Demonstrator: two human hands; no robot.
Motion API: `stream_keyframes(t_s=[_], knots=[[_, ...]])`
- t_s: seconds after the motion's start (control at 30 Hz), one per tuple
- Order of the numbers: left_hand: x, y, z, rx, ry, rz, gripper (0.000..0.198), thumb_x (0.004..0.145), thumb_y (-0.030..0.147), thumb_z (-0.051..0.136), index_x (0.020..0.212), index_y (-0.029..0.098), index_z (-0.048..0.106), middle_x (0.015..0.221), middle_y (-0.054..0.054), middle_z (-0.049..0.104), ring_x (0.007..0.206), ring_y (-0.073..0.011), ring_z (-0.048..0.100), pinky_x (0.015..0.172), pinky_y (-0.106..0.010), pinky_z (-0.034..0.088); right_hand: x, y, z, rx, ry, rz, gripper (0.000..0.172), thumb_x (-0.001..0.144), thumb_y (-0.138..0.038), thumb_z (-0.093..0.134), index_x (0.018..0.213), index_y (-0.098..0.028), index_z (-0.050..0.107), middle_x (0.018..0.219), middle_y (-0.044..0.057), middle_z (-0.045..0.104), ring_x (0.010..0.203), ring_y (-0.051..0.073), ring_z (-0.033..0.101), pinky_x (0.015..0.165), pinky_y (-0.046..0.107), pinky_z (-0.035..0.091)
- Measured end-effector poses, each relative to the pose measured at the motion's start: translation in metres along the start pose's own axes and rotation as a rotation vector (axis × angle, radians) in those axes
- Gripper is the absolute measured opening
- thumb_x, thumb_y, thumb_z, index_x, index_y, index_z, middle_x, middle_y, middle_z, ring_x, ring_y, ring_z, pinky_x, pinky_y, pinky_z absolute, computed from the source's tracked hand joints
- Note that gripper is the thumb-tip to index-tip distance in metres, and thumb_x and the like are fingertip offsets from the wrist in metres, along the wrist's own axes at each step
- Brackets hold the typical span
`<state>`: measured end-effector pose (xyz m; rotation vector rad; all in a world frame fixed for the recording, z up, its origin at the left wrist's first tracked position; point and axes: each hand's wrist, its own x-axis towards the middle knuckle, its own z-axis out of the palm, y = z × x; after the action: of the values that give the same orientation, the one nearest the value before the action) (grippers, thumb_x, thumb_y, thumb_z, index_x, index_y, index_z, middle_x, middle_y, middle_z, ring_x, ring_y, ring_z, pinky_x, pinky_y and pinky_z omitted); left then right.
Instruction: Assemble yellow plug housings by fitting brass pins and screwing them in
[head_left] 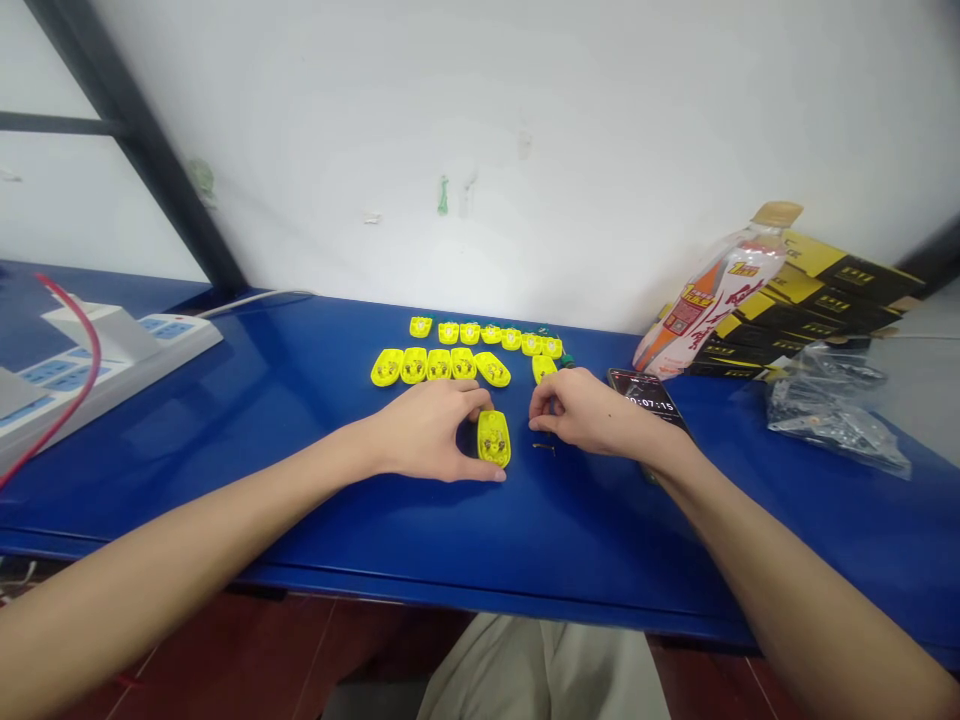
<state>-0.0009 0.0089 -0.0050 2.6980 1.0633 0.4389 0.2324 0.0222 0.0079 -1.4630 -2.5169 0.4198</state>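
Note:
My left hand [435,432] lies on the blue table, thumb and fingers closed around the sides of a yellow plastic shell [493,432]. The shell is open side up, with small metal parts inside. To its right, my right hand [574,412] has its fingertips pinched together; whatever they hold, if anything, is too small to make out. Just below those fingertips are some small dark metal pieces [544,447]. Another yellow shell [544,369] sits behind my right hand. Farther back is a row of similar shells [439,364], several with metal parts inside.
Along the wall runs a row of smaller yellow pieces [469,332]. A phone [651,392] showing a timer lies partly under my right wrist. To the right are a drink bottle [705,290], stacked boxes [817,295] and a plastic bag [840,420]. At left lies a white power strip [150,350].

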Motion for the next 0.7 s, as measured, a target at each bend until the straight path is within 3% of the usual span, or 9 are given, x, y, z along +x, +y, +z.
stream_keyframes(t_s=[0.17, 0.3, 0.47, 0.7], knots=[[0.000, -0.001, 0.001, -0.008, 0.012, 0.010, 0.064, 0.070, 0.071, 0.069, 0.106, 0.018, 0.068, 0.091, -0.007, 0.067, 0.079, -0.0241, 0.063, 0.065, -0.034, 0.048, -0.001, -0.011, -0.001, -0.009, 0.018, -0.062, 0.021, 0.076, -0.006, 0.062, 0.061, -0.020, 0.061, 0.063, 0.001, 0.066, 0.057, 0.014, 0.055, 0.057, 0.027, 0.037], [0.000, -0.001, 0.002, 0.001, 0.023, 0.004, 0.063, 0.071, 0.070, 0.069, 0.106, 0.018, 0.067, 0.091, -0.007, 0.066, 0.078, -0.0239, 0.062, 0.066, -0.034, 0.048, -0.001, -0.017, 0.001, 0.042, 0.129, -0.081, 0.015, 0.084, -0.008, 0.056, 0.074, -0.019, 0.059, 0.067, 0.000, 0.064, 0.059, 0.012, 0.052, 0.058, 0.026, 0.037], [0.001, -0.001, 0.003, 0.048, 0.026, -0.019, 0.060, 0.071, 0.071, 0.068, 0.100, 0.018, 0.064, 0.088, -0.006, 0.064, 0.076, -0.0235, 0.061, 0.064, -0.033, 0.047, 0.002, -0.021, 0.010, 0.317, 0.294, -0.067, 0.010, 0.085, -0.012, 0.059, 0.088, -0.018, 0.067, 0.071, -0.002, 0.067, 0.058, 0.011, 0.057, 0.060, 0.026, 0.045], [0.001, 0.002, 0.003, 0.087, 0.079, -0.033, 0.057, 0.074, 0.068, 0.067, 0.100, 0.018, 0.061, 0.095, -0.008, 0.065, 0.081, -0.0249, 0.063, 0.065, -0.034, 0.047, 0.003, -0.027, 0.023, 0.510, 0.319, -0.096, 0.011, 0.082, -0.015, 0.066, 0.083, -0.019, 0.076, 0.080, 0.002, 0.076, 0.071, 0.015, 0.068, 0.068, 0.029, 0.054]])
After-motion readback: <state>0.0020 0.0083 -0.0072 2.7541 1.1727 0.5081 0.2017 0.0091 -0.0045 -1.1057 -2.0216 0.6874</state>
